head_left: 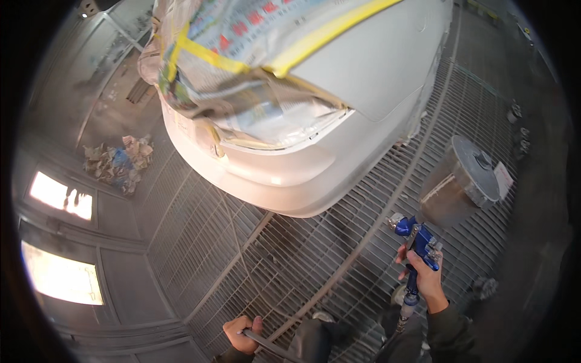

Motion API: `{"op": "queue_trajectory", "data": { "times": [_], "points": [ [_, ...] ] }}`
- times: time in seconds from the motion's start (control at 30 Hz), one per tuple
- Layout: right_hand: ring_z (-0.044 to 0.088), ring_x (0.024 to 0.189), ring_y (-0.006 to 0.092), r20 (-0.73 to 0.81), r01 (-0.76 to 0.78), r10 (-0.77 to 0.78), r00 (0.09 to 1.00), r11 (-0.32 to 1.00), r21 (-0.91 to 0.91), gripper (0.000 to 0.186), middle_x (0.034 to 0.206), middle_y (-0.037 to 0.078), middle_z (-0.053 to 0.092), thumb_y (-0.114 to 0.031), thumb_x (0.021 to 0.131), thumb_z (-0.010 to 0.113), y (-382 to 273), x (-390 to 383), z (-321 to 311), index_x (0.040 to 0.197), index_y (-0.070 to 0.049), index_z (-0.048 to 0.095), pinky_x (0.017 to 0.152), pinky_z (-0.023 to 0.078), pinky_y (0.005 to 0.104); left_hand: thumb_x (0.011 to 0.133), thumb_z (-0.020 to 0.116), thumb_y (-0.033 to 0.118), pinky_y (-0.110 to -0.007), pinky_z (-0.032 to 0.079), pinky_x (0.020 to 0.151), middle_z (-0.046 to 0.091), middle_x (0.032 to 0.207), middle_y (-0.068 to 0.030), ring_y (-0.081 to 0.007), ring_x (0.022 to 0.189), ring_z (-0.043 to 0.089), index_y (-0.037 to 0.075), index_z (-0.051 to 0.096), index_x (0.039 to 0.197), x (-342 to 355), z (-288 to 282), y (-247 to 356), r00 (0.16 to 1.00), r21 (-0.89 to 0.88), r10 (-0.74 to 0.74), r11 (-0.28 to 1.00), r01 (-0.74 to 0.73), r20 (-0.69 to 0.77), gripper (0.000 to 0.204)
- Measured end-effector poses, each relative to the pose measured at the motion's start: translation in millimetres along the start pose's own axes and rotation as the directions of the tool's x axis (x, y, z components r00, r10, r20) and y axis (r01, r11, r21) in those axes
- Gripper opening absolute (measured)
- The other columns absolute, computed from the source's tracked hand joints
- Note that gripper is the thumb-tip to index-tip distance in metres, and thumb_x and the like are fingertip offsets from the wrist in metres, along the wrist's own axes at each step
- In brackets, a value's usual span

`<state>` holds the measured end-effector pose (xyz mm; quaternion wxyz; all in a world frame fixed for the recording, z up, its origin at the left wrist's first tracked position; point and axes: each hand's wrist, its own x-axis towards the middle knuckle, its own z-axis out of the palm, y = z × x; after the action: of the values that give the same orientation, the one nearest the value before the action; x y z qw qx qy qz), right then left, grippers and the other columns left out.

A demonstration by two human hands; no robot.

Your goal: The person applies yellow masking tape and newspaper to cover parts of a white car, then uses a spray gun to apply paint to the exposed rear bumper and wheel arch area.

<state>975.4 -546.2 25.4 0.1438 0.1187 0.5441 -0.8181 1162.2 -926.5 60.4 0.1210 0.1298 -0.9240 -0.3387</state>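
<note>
My right hand [428,278] is wrapped round the handle of a blue spray gun [417,239]. A large grey paint cup [451,190] with a lid sits on top of the gun, and the nozzle points left toward the car. At the lower edge, my left hand [241,334] is closed round a dark air hose [273,347]. In front of me stands the corner of a white car [296,175], its bumper curving round toward the gun's side. Printed paper [242,78] and yellow tape [330,39] cover its lamp area and upper panels. A gap separates the gun from the bumper.
Metal floor grating [345,254] runs under the car and my feet. Crumpled paper [121,163] lies in a heap at the left. Panelled doors with bright windows [63,275] line the left side. Small dark objects [521,136] sit near the right wall.
</note>
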Motion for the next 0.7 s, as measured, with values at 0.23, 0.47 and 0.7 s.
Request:
{"op": "queue_trajectory", "data": {
  "times": [0.23,0.47,0.7],
  "points": [
    [0.065,0.086,0.0139,-0.075,0.022,-0.034,0.997,0.987,-0.156,0.025,0.100,0.005,0.069,-0.019,0.096,0.068,-96,-35,68,0.113,0.000,0.066,0.055,0.054,0.0278,0.092,0.074,0.019,-0.035,0.016,0.044,0.031,0.048,-0.0026,-0.0106,0.045,0.024,0.005,0.040,0.057,6,-95,27,0.992,-0.117,-0.129,0.985,0.128,-0.004,0.051],
    [0.067,0.089,0.0168,-0.303,0.204,-0.164,0.939,0.973,0.107,0.023,0.106,0.006,0.069,-0.014,0.096,0.066,-74,-43,140,0.115,-0.001,0.065,0.055,0.056,0.0300,0.092,0.071,0.016,-0.033,0.018,0.046,0.034,0.050,-0.0017,-0.0087,0.048,0.026,0.004,0.041,0.058,41,-170,7,0.963,-0.258,-0.069,0.966,-0.001,-0.262,0.046],
    [0.067,0.088,0.0171,-0.509,0.337,-0.160,0.846,0.899,0.279,0.024,0.103,0.007,0.069,-0.010,0.095,0.061,-36,-35,217,0.117,-0.002,0.063,0.051,0.057,0.0292,0.092,0.064,0.027,-0.037,0.025,0.043,0.034,0.051,-0.0038,-0.0161,0.044,0.034,0.008,0.042,0.057,72,-286,-42,0.966,-0.038,-0.072,0.997,0.064,-0.250,0.046]
  ]
}}
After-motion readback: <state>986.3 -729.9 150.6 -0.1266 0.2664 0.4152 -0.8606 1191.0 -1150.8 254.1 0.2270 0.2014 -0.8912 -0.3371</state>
